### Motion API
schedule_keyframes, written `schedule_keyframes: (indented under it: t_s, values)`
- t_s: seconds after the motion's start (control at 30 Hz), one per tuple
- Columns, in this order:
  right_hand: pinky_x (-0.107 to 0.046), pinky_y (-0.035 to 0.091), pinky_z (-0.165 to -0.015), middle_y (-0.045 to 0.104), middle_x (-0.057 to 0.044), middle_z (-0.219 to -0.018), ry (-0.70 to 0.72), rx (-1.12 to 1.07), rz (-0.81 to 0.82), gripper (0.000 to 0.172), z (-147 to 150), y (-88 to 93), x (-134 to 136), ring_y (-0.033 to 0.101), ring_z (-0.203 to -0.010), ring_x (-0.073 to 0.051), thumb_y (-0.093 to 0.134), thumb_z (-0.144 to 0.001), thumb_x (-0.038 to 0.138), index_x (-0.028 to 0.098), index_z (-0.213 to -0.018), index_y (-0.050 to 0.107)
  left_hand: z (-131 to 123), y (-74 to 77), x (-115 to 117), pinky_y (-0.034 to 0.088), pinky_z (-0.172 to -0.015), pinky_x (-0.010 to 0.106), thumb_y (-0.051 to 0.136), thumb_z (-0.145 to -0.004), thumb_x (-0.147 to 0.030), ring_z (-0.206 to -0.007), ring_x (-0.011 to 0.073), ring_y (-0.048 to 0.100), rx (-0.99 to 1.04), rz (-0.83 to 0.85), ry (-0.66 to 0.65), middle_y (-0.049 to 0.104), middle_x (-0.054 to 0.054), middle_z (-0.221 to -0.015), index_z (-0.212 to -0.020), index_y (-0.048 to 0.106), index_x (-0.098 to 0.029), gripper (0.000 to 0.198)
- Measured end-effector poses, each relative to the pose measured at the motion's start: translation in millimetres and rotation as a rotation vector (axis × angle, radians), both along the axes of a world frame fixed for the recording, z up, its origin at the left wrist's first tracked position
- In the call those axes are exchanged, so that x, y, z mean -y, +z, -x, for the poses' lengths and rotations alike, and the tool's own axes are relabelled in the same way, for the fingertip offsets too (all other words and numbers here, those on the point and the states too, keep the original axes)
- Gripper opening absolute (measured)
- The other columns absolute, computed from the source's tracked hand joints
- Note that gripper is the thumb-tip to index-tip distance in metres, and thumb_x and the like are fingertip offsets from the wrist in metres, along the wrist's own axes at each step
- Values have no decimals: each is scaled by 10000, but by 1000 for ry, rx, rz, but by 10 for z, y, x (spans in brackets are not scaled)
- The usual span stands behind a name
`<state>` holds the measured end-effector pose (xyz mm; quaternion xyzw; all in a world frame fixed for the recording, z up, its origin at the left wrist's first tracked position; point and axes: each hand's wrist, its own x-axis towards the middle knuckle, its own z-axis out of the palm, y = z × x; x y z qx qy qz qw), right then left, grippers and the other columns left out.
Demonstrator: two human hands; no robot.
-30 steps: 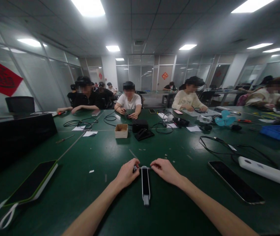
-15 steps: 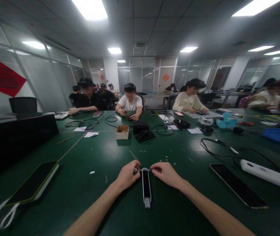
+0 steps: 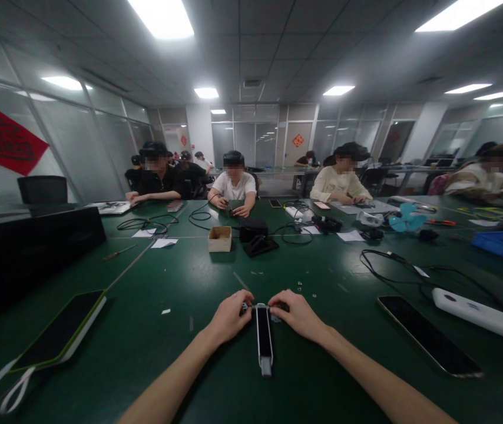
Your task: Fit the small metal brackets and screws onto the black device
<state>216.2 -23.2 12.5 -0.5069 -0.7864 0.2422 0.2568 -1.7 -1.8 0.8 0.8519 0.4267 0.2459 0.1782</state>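
Observation:
A long, narrow object with a black top, pale edges and a grey near end [image 3: 264,338] lies on the green table [image 3: 216,377] in front of me. My left hand [image 3: 232,313] is at its far left side, fingers closed round a small metallic part [image 3: 245,307]. Across from it, my right hand [image 3: 294,312] has its thumb and fingers pinched at the far right side; what they grip is mostly hidden. Under the right fingers a small grey piece [image 3: 275,318] shows. Several tiny metal pieces [image 3: 300,287] lie just beyond the right hand.
A phone [image 3: 428,335] and a white power-bank-like bar [image 3: 483,315] lie to the right, a green-edged tablet-like device [image 3: 59,333] to the left. Ahead stand an open cardboard box [image 3: 219,240] and a black case [image 3: 253,229]. Co-workers sit across the table.
My right fingers have shifted slightly, and a small grey piece now shows beneath them. My left hand and the long object look nearly the same.

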Motion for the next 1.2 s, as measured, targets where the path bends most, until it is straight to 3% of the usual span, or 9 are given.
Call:
schedule_keyframes:
  t_s: [0.2, 0.4, 0.53, 0.73, 0.93, 1.2]
  values:
    - [-274, 446, -719, 627, -19, -933, 6, -23, -31, 155, -8, -35, -15, 550, -830, -155, 572, -843, 259, 210, -976, 637, 19, 16, -6, 446, -690, 264, 475, -817, -180, -792, 166, 580, 6, 17, -10, 613, 20, -911, -995, 529, -190, 186]
    - [-296, 437, -762, 638, -33, -948, 87, 123, -165, 219, -188, 10, -154, 557, -853, -168, 574, -843, 321, 207, -1025, 619, -3, -5, -27, 440, -683, 261, 479, -799, -176, -788, 170, 590, -7, -3, 1, 622, 26, -910, -976, 523, -189, 182]
    - [-327, 418, -826, 637, -70, -978, -116, 242, -283, 240, -577, 58, -311, 556, -910, -189, 471, -888, 299, 176, -1037, 613, -6, -2, -27, 443, -690, 270, 482, -795, -184, -789, 173, 595, -16, 10, 12, 622, 29, -915, -978, 525, -190, 188]
    - [-314, 429, -788, 634, -78, -954, -245, 448, -73, 254, -1061, 60, -402, 569, -904, -203, 464, -862, 313, 180, -996, 635, -8, 25, -8, 442, -699, 278, 483, -804, -197, -791, 173, 590, -39, 44, 28, 616, 30, -929, -1002, 521, -190, 202]
    - [-305, 429, -809, 614, -82, -1017, -199, 470, -65, 294, -837, -12, -409, 549, -945, -202, 447, -881, 353, 199, -1059, 621, -34, -10, -3, 442, -701, 280, 472, -829, -214, -813, 175, 586, -52, 48, 44, 611, 24, -939, -1005, 519, -190, 184]
    - [-319, 433, -726, 604, -79, -852, -212, 424, -119, 152, -717, -62, -417, 557, -817, -206, 501, -850, 264, 171, -870, 620, -47, -22, 15, 441, -696, 275, 474, -828, -203, -805, 169, 579, -61, 35, 52, 599, 17, -933, -1018, 507, -194, 193]
